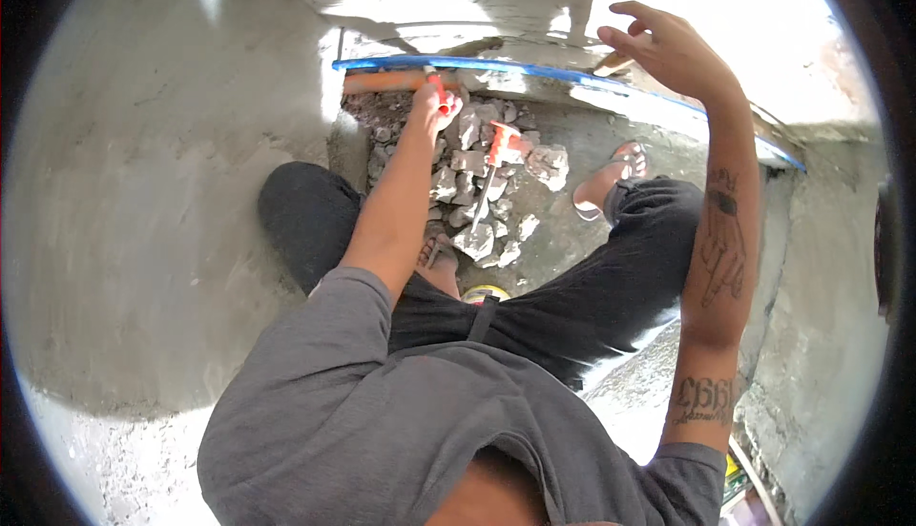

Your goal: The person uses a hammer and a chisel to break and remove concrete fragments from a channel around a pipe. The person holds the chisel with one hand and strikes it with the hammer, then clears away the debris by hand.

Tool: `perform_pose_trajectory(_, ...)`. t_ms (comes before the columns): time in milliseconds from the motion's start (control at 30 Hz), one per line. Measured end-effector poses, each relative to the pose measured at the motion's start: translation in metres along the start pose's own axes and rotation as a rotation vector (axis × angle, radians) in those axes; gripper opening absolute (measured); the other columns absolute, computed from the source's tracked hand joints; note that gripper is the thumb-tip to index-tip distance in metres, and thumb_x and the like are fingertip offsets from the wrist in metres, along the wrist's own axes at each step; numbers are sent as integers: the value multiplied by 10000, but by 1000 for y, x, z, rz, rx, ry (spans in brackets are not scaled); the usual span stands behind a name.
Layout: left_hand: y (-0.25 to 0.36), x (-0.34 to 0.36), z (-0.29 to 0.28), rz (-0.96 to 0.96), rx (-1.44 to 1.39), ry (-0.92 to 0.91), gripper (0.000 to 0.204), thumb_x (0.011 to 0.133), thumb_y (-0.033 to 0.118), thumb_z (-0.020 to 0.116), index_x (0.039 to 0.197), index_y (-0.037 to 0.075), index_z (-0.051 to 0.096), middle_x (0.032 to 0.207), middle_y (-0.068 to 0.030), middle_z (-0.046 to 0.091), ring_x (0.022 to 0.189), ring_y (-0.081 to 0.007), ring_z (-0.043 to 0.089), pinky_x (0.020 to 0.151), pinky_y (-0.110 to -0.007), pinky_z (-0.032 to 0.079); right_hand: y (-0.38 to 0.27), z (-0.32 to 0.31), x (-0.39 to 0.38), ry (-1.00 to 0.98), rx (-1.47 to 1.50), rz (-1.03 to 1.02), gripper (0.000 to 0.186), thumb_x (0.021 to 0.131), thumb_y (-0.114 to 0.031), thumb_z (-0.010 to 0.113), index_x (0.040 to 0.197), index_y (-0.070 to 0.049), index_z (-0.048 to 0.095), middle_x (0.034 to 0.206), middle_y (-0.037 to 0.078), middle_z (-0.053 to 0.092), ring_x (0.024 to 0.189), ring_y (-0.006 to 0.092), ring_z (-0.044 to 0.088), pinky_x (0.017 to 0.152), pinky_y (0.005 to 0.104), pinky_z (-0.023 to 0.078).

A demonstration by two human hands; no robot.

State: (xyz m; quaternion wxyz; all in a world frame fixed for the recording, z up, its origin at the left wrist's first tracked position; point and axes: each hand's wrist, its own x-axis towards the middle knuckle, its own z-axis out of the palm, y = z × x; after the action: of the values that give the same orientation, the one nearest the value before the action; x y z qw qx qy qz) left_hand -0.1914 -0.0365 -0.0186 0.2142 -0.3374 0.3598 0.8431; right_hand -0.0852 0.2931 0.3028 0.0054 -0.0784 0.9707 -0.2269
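Observation:
My left hand (439,109) is closed round a slim red tool (436,85) with a pale tip; its exact kind I cannot make out. The tip reaches up to a long blue pipe (515,68) that runs across the far side. Just under the blue pipe is an orange pipe (386,82), close to this hand. Raised at the far right, my right hand (658,44) has its fingers loosely apart and nothing in them. A short brown wooden piece (612,65) shows below its fingers. A chisel (489,168) with an orange-red hand guard lies on the rubble between my feet.
Broken concrete chunks (468,161) fill the ground between my feet. A plain grey wall (143,192) rises at the left, another (811,268) at the right. A round yellow-rimmed container (486,292) is partly hidden by my trousers. Strong sunlight washes out the far side.

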Motion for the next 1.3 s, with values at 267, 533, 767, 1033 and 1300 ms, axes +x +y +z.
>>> perform_pose_trajectory(267, -38, -40, 1, -33, 29, 85, 204, 965, 242, 399, 847, 85, 456, 596, -56, 430, 463, -168, 418, 426, -305, 368, 35, 4, -18, -3, -53, 82, 640, 886, -509, 587, 1252, 15, 553, 854, 190, 701, 825, 276, 704, 756, 381, 534)
perform_pose_trajectory(533, -40, -20, 16, -71, 203, 42, 127, 942, 176, 383, 830, 139, 427, 525, -37, 371, 419, -165, 379, 422, -318, 327, 20, 7, -11, -3, -31, 68, 634, 881, -509, 594, 1227, 22, 572, 889, 211, 691, 798, 276, 698, 736, 375, 533)
perform_pose_trajectory(767, -33, -20, 14, 71, 344, 277, 272, 972, 329, 387, 841, 91, 411, 548, -40, 372, 415, -171, 368, 400, -330, 307, 25, 10, -12, 27, -16, 61, 605, 890, -495, 588, 1217, 15, 583, 869, 213, 686, 794, 286, 693, 710, 388, 536)
perform_pose_trajectory(1033, 24, 4, -17, 259, 449, 570, 157, 928, 177, 416, 995, 39, 444, 699, -85, 489, 462, -201, 453, 509, -379, 448, 30, 8, -6, 2, 2, 78, 599, 893, -487, 593, 1227, 10, 573, 947, 259, 663, 768, 289, 706, 705, 390, 551)
perform_pose_trajectory(1300, 0, -15, -14, 189, 712, 301, 226, 950, 224, 424, 795, 60, 428, 555, -68, 428, 393, -178, 425, 352, -349, 345, 20, 6, 4, 24, 33, 60, 611, 898, -498, 576, 1228, 15, 570, 957, 257, 660, 739, 289, 706, 726, 394, 555)
